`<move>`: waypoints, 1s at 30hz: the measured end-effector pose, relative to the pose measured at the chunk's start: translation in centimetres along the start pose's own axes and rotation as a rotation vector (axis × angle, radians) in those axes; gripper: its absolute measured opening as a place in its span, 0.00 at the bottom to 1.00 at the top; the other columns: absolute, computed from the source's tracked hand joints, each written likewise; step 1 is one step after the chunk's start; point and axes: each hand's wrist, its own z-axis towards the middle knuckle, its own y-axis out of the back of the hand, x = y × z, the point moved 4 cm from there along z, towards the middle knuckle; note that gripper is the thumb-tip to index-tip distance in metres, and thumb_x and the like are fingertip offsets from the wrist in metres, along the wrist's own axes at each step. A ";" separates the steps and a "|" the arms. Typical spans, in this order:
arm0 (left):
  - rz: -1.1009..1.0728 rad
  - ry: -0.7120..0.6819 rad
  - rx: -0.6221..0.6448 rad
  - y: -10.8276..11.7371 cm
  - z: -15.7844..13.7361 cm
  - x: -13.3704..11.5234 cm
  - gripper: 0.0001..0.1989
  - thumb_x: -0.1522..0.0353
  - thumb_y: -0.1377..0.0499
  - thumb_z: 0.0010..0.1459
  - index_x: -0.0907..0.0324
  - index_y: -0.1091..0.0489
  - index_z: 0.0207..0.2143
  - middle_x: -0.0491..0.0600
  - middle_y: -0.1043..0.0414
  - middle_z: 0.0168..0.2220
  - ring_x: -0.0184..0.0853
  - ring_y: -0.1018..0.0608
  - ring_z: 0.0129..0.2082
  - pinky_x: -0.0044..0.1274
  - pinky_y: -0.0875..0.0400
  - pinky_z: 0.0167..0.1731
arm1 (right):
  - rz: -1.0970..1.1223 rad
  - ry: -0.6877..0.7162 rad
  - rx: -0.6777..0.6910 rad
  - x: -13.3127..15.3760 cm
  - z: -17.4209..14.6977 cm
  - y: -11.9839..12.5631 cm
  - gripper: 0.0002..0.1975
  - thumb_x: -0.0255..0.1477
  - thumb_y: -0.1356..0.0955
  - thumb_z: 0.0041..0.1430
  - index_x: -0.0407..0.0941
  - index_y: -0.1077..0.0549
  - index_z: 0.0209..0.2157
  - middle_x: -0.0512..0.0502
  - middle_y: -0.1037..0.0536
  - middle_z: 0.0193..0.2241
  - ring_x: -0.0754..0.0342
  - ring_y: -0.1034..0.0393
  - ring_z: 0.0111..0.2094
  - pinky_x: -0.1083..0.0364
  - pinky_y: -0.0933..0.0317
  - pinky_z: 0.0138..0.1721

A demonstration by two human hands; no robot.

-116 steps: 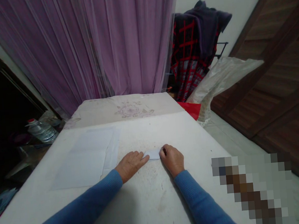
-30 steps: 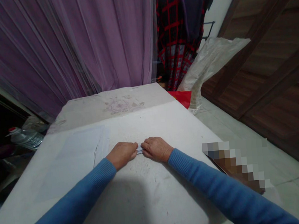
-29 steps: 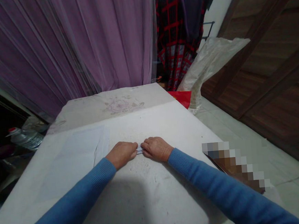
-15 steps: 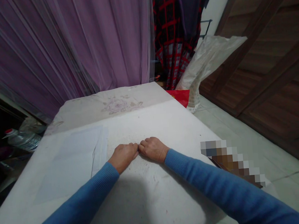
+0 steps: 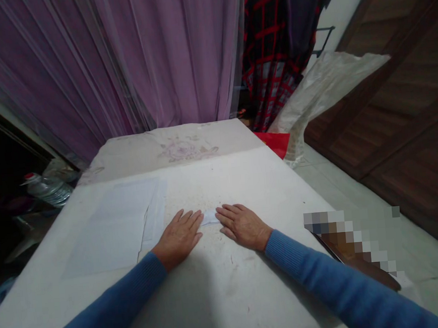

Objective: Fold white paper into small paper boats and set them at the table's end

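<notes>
Near the middle of the tabletop (image 5: 251, 288), between its left and right edges, a small folded strip of white paper (image 5: 210, 217) lay flat, its long side running roughly across the table. The person's left hand (image 5: 179, 237) lay palm down with fingers spread, its fingertips over the strip's left end; the right hand (image 5: 244, 226) lay palm down on the other side, fingers extended and close together, thumb apart, its fingertips over the right end. The hands were apart from each other, and neither pinched the paper; only the strip's middle showed between them, so its ends and the number of layers could not be told. Toward the tabletop's left edge lay a large pale paper sheet (image 5: 112, 228), with a narrower paper piece (image 5: 155, 217) along its right side and a dark, uneven line between the two. Beyond them, a printed rose (image 5: 183, 149) decorated the band of cloth near the tabletop's far edge. The step in hand appeared to be smoothing or pressing the folded strip flat. The next move seemed to call for even, light pressure outward from the middle, with both ends held so that the strip would not slide or spring open.
</notes>
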 end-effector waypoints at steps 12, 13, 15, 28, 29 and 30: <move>-0.077 -0.029 0.059 -0.1 -0.9 0.4 0.27 0.58 0.55 0.69 0.49 0.52 0.68 0.51 0.47 0.67 0.41 0.44 0.67 0.41 0.64 0.65 | 0.081 -0.175 -0.026 4.5 1.0 -0.4 0.30 0.41 0.39 0.66 0.34 0.37 0.60 0.31 0.37 0.62 0.38 0.43 0.62 0.40 0.49 0.62; -0.080 -0.029 0.055 0.1 -0.9 0.4 0.27 0.58 0.54 0.68 0.48 0.52 0.67 0.51 0.47 0.67 0.41 0.44 0.67 0.41 0.63 0.65 | 0.088 -0.175 -0.022 4.5 0.9 -0.5 0.30 0.42 0.39 0.66 0.34 0.37 0.61 0.32 0.38 0.62 0.39 0.44 0.62 0.40 0.50 0.62; -0.081 -0.030 0.034 0.5 -0.9 0.4 0.27 0.59 0.52 0.67 0.49 0.50 0.67 0.51 0.45 0.67 0.42 0.43 0.67 0.43 0.61 0.65 | 0.099 -0.158 -0.010 4.1 0.6 -0.5 0.30 0.42 0.39 0.66 0.37 0.38 0.62 0.32 0.39 0.63 0.39 0.45 0.63 0.39 0.50 0.62; -0.080 0.146 -0.072 0.6 -0.9 -3.3 0.26 0.60 0.52 0.66 0.63 0.40 0.62 0.58 0.39 0.63 0.43 0.37 0.64 0.40 0.48 0.63 | 0.143 -0.224 -0.038 5.3 -0.5 -1.2 0.31 0.42 0.39 0.66 0.37 0.40 0.63 0.35 0.41 0.64 0.41 0.49 0.65 0.39 0.56 0.64; -0.084 0.146 -0.072 0.6 -1.1 -3.2 0.26 0.60 0.52 0.66 0.62 0.40 0.62 0.57 0.39 0.63 0.43 0.37 0.64 0.41 0.48 0.64 | 0.142 -0.231 -0.029 5.1 -0.8 -1.1 0.30 0.42 0.38 0.66 0.37 0.40 0.63 0.35 0.41 0.64 0.41 0.48 0.65 0.38 0.56 0.64; -0.087 0.146 -0.076 0.7 -1.4 -3.0 0.26 0.60 0.53 0.66 0.62 0.40 0.62 0.56 0.39 0.63 0.43 0.36 0.63 0.42 0.48 0.64 | 0.137 -0.244 -0.022 4.8 -1.1 -1.0 0.30 0.41 0.38 0.66 0.37 0.39 0.63 0.35 0.40 0.64 0.41 0.47 0.65 0.38 0.56 0.64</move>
